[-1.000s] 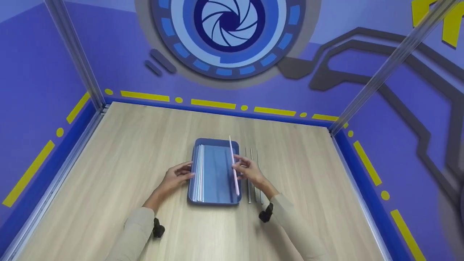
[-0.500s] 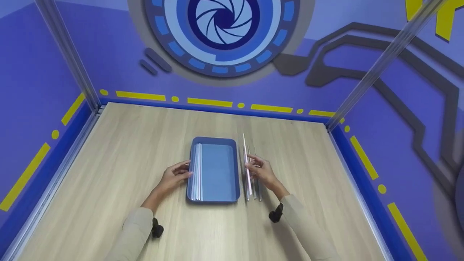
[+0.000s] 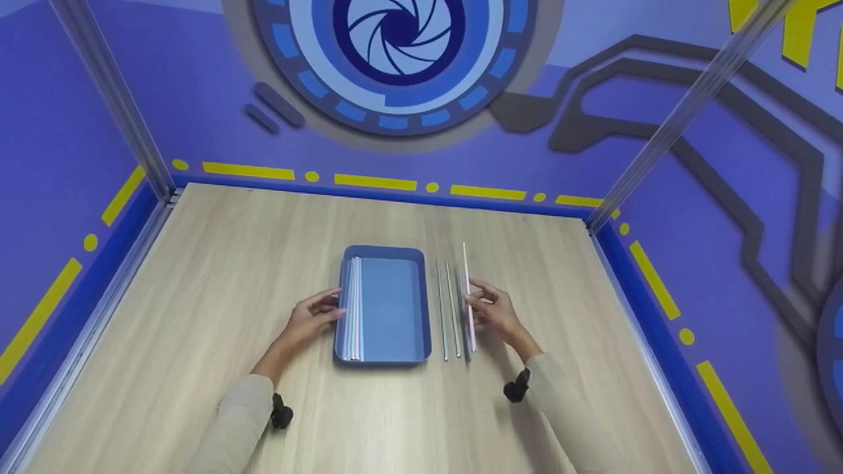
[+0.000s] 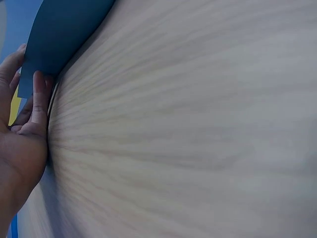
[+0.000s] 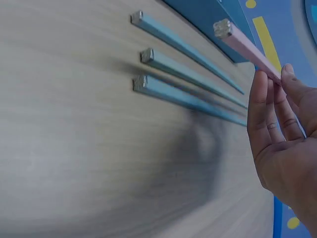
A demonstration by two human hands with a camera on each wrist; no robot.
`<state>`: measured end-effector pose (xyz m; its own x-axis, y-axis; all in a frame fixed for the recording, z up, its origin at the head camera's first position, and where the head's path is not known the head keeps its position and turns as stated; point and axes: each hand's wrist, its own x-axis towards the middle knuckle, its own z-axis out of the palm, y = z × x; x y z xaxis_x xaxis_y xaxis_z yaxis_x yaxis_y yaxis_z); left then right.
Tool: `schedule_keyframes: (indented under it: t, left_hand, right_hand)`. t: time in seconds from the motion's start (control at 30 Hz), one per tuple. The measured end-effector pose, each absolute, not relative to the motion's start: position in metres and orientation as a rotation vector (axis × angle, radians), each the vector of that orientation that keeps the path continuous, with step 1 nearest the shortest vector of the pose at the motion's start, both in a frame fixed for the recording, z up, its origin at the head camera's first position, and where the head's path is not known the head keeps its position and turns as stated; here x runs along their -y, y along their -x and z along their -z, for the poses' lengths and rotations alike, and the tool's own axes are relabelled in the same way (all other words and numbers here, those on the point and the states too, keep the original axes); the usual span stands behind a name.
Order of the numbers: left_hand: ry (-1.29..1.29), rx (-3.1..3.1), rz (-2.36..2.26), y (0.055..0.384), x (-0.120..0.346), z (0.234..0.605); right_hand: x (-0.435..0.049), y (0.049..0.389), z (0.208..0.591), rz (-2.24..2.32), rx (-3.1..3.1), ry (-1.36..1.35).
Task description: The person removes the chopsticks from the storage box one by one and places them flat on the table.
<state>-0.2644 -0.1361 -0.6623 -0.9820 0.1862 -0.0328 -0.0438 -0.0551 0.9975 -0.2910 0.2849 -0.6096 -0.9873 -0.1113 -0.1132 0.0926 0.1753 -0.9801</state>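
Since one second ago, my right hand (image 3: 498, 316) has moved rightward; it pinches one slim pink square-ended stick (image 3: 471, 329) above the pale wooden desk (image 3: 276, 230), near three slim teal sticks (image 5: 181, 71). My left hand (image 3: 313, 320) only touches the rectangular blue tray's (image 3: 392, 360) outer side. If the pinch loosens, I fear the pink stick may fall onto them.

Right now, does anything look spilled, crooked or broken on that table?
Nothing stands out: three blue-green sticks lie side by side on the table, pale sticks rest along one side of the tray, and the right hand holds a pink stick. No spill or break shows.
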Motion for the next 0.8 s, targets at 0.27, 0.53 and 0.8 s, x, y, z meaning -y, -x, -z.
schedule_keyframes:
  t: [0.27, 0.53, 0.8]
  left_hand:
    - [-0.165, -2.117, -2.112, 0.263, 0.137, 0.663]
    - [-0.152, -2.080, -2.133, 0.264, 0.136, 0.661]
    - [-0.116, -2.033, -2.152, 0.264, 0.135, 0.659]
  right_hand:
    - [-0.296, 0.288, 0.616, 1.859, -2.376, -0.043]
    - [-0.302, 0.288, 0.627, 1.839, -2.446, -0.103]
    - [-0.305, 0.288, 0.638, 1.637, -2.571, -0.091]
